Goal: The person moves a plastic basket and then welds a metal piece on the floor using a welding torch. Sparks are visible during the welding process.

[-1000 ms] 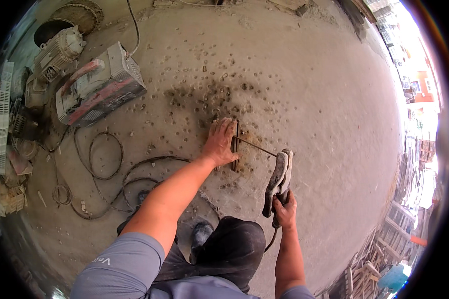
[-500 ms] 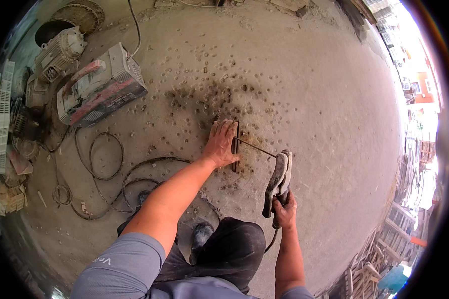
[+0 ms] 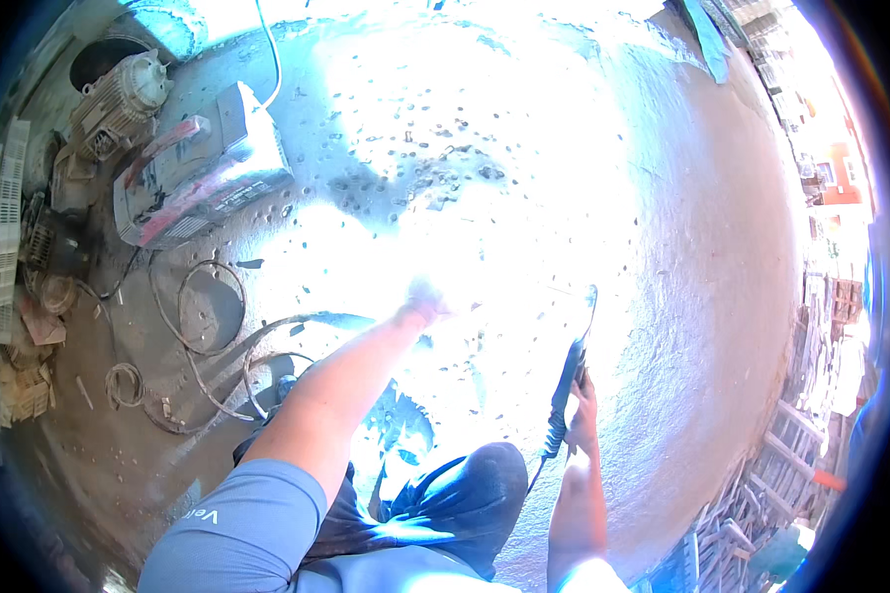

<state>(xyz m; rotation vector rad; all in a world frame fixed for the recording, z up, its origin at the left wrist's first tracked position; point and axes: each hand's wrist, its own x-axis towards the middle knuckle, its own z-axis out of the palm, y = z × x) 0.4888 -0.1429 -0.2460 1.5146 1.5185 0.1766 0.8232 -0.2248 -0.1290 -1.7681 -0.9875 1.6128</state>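
Note:
Brilliant white-blue glare from a welding arc floods the middle of the head view. My right hand (image 3: 583,420) is closed round a welding electrode holder (image 3: 564,395), with its cable trailing down beside my knee. The rod in the holder is mostly washed out by the light. My left hand (image 3: 426,299) reaches into the brightest area, left of the holder. Its fingers and whatever they touch are lost in the glare.
A boxy welding machine (image 3: 208,178) stands on the floor at the upper left, near an electric motor (image 3: 124,104). Looped cables (image 3: 183,326) lie left of my left arm. Stacked wooden pieces (image 3: 761,494) line the right edge.
A dazzling arc light has appeared, hiding my left hand's fingers and the dark metal piece by them. The electrode holder in my right hand has turned and looks narrower.

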